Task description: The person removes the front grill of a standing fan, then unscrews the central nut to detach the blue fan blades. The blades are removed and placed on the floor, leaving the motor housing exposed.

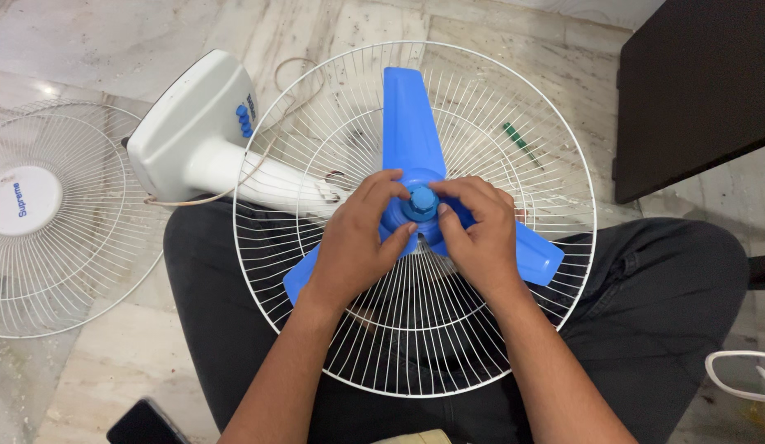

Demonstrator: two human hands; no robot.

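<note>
Resting across the person's dark-trousered lap (662,279), the white rear grille (514,329) took up the middle of the scene, its rim nearly reaching a dark cabinet (686,90) at far right. A detached front grille (62,222) lay on the marble floor (111,362) at left, leaving open room only near the lower left. Within the grille sat the blue three-blade fan (411,123), one blade pointing far. The left hand (358,238) and right hand (481,234) curled narrowly around the hub, fingertips (442,209) touching the blue cap nut (421,203). A green screwdriver (520,144) lay beyond.
</note>
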